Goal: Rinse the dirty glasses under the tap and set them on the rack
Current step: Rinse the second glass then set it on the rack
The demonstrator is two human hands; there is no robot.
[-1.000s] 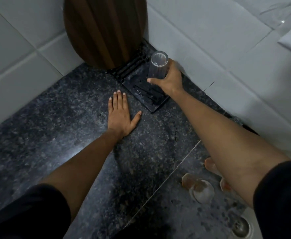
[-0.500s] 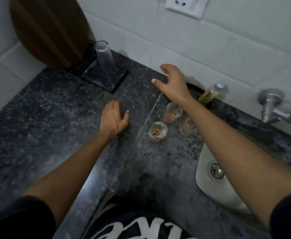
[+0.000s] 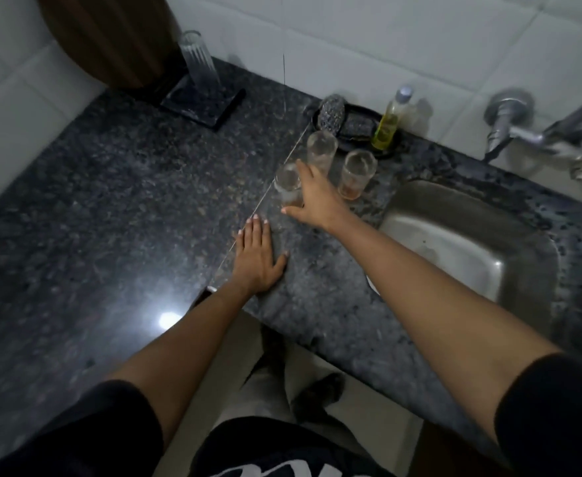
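Three dirty glasses with orange residue stand on the dark granite counter (image 3: 110, 201) left of the sink (image 3: 472, 249): a near one (image 3: 287, 187), a far one (image 3: 321, 148) and a right one (image 3: 356, 173). My right hand (image 3: 313, 197) is against the near glass, thumb at its base and straight fingers along its right side. My left hand (image 3: 258, 259) lies flat on the counter. A clear ribbed glass (image 3: 198, 63) stands on the black rack (image 3: 210, 105) at the far left corner. The tap (image 3: 541, 132) juts from the wall at the right.
A round wooden board (image 3: 110, 36) leans on the wall behind the rack. A black tray (image 3: 351, 132) with a scrubber (image 3: 331, 113) and a yellow soap bottle (image 3: 389, 122) sits behind the glasses. White tiled walls close the back and left.
My right hand let go of the clear glass on the rack, swung right and came down against the near dirty glass. My left hand slid right and lies flat again. The view turned toward the sink.
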